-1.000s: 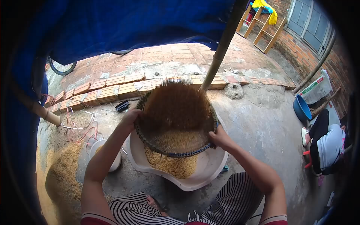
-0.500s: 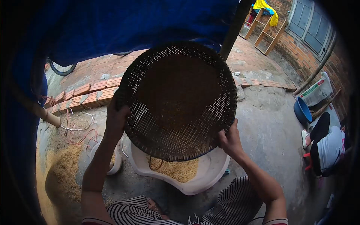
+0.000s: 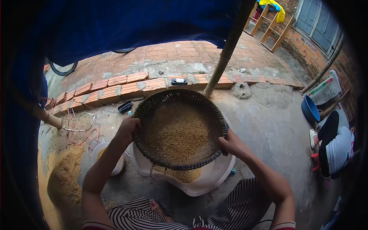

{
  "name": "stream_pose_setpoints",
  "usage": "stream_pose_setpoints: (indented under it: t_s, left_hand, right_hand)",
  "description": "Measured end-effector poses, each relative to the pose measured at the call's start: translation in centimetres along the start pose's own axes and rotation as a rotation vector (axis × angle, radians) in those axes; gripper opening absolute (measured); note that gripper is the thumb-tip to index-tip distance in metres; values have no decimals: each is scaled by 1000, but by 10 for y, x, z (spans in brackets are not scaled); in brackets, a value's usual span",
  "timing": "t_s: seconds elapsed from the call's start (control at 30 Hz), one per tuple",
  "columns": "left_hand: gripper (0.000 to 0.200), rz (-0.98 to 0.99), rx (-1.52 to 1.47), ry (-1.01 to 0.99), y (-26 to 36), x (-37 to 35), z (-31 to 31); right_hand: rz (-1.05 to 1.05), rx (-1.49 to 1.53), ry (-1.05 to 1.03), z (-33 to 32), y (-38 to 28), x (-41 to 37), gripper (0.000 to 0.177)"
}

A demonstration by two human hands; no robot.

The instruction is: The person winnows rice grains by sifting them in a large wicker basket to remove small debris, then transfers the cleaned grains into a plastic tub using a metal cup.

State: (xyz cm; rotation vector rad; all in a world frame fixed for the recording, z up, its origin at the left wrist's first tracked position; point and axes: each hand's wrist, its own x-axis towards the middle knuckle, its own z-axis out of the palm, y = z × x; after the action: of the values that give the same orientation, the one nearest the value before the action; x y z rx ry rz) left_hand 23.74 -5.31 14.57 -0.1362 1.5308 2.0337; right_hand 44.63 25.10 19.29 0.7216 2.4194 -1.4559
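Observation:
A round woven sieve (image 3: 147, 148) with a thick dark rim is held up in front of me, and a layer of yellow-brown grain (image 3: 178, 134) covers its mesh. My left hand (image 3: 129, 128) is closed around its left rim. On the opposite side my right hand (image 3: 228, 143) grips the rim, thumb on top. Beneath the sieve stands a pale plastic basin (image 3: 214, 180), partly hidden, with more grain inside. A thin loop hangs at the sieve's near edge.
A white bucket (image 3: 118, 168) with grain and a grain heap (image 3: 69, 176) lie at left. Bricks (image 3: 111, 92) edge the paving, with a bamboo pole (image 3: 224, 57) before me. A seated person (image 3: 339, 149) and a blue tub (image 3: 309, 109) are at right.
Both hands have brought the sieve down and nearer the basin, from a raised, tilted position to a flatter one. The grain layer in it now shows clearly.

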Motion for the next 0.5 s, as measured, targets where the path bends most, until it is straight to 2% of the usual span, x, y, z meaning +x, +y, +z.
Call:
stream_pose_setpoints:
  t_s: [0.03, 0.07, 0.1, 0.13, 0.17, 0.23, 0.3, 0.33, 0.37, 0.4, 0.43, 0.47, 0.5]
  left_hand:
    - [38, 226, -28, -76, 15, -16, 10]
    - [45, 387, 49, -26, 30, -36, 25]
    - [53, 548, 124, 21, 45, -55, 38]
    - [56, 640, 202, 21, 56, -68, 43]
    - [55, 751, 216, 45, 62, -71, 47]
    - [52, 797, 210, 38, 71, -63, 53]
    - [46, 659, 172, -46, 72, -23, 45]
    - [36, 389, 233, -47, 62, 20, 29]
    - [28, 338, 178, -69, 52, 27, 33]
    - [23, 313, 1, -227, 26, 66, 18]
    - [17, 100, -27, -186, 16, 59, 17]
    - [10, -88, 62, -19, 7, 52, 11]
    - [10, -89, 60, -14, -2, 49, 5]
  right_hand:
    - [-89, -34, 138, 2, -4, -3, 32]
    - [-95, -30, 140, 6, -3, -2, 32]
    - [-284, -25, 303, 10, 0, 0, 32]
    - [-472, -20, 469, 12, 0, 1, 33]
    - [-476, -22, 475, 13, -5, 4, 33]
    - [-525, 53, 542, 12, -16, 9, 32]
    - [-448, -29, 514, 7, -9, 36, 33]
    - [-225, -101, 426, 6, -9, 39, 31]
    - [-220, -104, 420, 6, 2, 41, 31]
    - [-189, -42, 269, 4, 15, 44, 26]
    - [-157, 23, 119, 2, 24, 44, 23]
    - [-106, 19, 12, 0, 24, 37, 22]
    - [-106, 19, 7, 1, 24, 35, 22]
